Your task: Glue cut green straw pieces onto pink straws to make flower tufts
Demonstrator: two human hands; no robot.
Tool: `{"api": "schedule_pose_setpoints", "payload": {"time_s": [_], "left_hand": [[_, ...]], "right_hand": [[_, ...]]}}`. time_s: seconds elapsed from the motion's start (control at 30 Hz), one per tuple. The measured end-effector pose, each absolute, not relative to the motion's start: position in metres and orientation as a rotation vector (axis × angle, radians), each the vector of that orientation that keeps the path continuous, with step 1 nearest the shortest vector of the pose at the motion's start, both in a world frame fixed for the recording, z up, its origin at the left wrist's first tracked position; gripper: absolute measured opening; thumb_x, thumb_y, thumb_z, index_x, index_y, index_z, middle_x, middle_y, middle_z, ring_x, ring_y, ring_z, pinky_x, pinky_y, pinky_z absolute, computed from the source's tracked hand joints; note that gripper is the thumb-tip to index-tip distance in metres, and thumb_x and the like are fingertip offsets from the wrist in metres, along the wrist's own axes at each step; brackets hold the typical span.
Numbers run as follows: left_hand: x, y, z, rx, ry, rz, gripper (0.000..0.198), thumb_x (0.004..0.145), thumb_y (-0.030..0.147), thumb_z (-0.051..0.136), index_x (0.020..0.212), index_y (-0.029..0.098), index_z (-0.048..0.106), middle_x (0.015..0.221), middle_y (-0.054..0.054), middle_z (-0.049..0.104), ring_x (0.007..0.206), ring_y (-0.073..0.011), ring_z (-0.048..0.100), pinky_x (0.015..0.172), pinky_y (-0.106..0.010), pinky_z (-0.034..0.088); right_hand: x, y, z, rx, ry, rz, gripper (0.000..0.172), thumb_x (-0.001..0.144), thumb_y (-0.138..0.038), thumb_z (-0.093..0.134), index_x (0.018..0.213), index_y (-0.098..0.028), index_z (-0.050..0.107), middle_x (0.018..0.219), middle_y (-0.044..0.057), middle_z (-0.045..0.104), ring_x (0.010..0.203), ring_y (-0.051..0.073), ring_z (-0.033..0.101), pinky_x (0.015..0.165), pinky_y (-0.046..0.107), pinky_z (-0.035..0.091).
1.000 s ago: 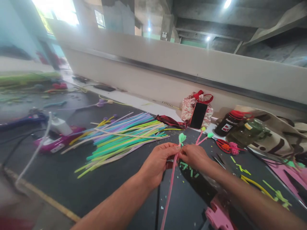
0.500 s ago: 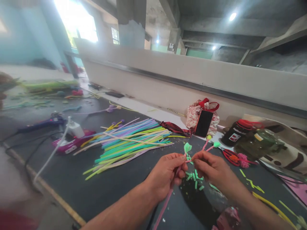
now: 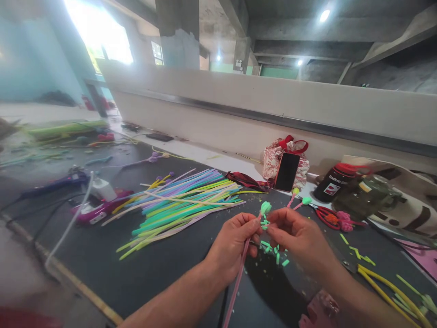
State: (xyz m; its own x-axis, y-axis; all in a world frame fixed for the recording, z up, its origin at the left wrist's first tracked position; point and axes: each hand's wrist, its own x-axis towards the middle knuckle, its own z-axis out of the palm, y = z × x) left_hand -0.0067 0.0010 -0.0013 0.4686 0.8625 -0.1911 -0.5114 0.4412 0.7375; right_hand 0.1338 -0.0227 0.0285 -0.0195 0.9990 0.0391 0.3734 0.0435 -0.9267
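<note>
My left hand (image 3: 233,243) pinches a pink pipe cleaner (image 3: 238,283) just below its green tufted tip (image 3: 265,208). The stem runs down toward me past my wrist. My right hand (image 3: 295,236) is closed in a pinch on the same stem, right beside the left fingers, where a small green piece (image 3: 264,223) sticks out. Both hands hover over the dark table (image 3: 102,250). Small green cut bits (image 3: 277,256) lie on the table under them.
A fan of coloured pipe cleaners (image 3: 177,200) lies to the left. A pink glue gun (image 3: 97,209) with cords sits further left. A phone (image 3: 287,171) leans on a patterned pouch; bottles (image 3: 365,196), red scissors (image 3: 327,217) and yellow stems (image 3: 385,291) lie right.
The camera view shifted a little. My hands stayed together on the pink stem, the right fingers working at the spot just under the green tip.
</note>
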Motion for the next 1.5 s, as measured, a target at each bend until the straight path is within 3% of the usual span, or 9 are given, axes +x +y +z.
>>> {"api": "schedule_pose_setpoints", "payload": {"time_s": [0.2,0.4,0.6,0.9,1.33,1.5], "left_hand": [[-0.005,0.002,-0.005,0.665,0.621,0.993,0.027,0.063,0.034,0.069,0.070,0.015,0.050,0.052,0.006,0.046,0.041,-0.0030,0.038,0.037,-0.014,0.030],[-0.006,0.001,-0.001,0.668,0.654,1.051,0.028,0.064,0.035,0.068,0.070,0.015,0.050,0.052,0.006,0.045,0.042,-0.0034,0.038,0.038,-0.015,0.030],[-0.005,0.001,-0.001,0.703,0.686,1.106,0.023,0.065,0.030,0.067,0.070,0.015,0.050,0.053,0.006,0.046,0.043,-0.0034,0.039,0.039,-0.015,0.032],[-0.008,0.003,0.002,0.651,0.692,1.125,0.030,0.061,0.033,0.071,0.071,0.016,0.049,0.050,0.008,0.044,0.037,-0.0014,0.034,0.036,-0.014,0.027],[-0.008,0.002,0.001,0.575,0.613,1.020,0.024,0.066,0.029,0.068,0.073,0.015,0.049,0.051,0.007,0.046,0.035,-0.0002,0.036,0.035,-0.012,0.023],[-0.009,0.003,0.002,0.530,0.620,1.000,0.021,0.066,0.026,0.066,0.072,0.015,0.050,0.052,0.006,0.046,0.038,-0.0009,0.036,0.035,-0.012,0.024]], "right_hand": [[0.125,-0.017,0.031,-1.468,-1.605,0.884,0.010,0.071,-0.017,0.055,0.081,-0.018,0.055,0.057,-0.006,0.055,0.048,0.009,0.053,0.044,0.019,0.040],[0.121,-0.014,0.032,-1.459,-1.635,0.827,0.010,0.071,-0.022,0.056,0.081,-0.019,0.056,0.058,-0.005,0.057,0.049,0.010,0.054,0.044,0.021,0.041],[0.116,-0.015,0.035,-1.439,-1.601,0.850,0.011,0.071,-0.021,0.056,0.081,-0.019,0.052,0.058,-0.005,0.055,0.045,0.010,0.054,0.044,0.021,0.042],[0.123,-0.012,0.028,-1.487,-1.444,1.056,0.016,0.070,-0.031,0.061,0.063,-0.017,0.058,0.043,-0.006,0.053,0.037,0.008,0.048,0.036,0.019,0.036],[0.121,-0.013,0.022,-1.186,-1.195,1.420,0.019,0.069,-0.032,0.067,0.067,-0.014,0.062,0.059,-0.002,0.059,0.046,0.006,0.052,0.042,0.016,0.038],[0.131,-0.011,0.025,-1.247,-1.286,1.370,0.018,0.071,-0.032,0.065,0.069,-0.014,0.063,0.057,-0.002,0.059,0.046,0.007,0.052,0.042,0.018,0.036]]}}
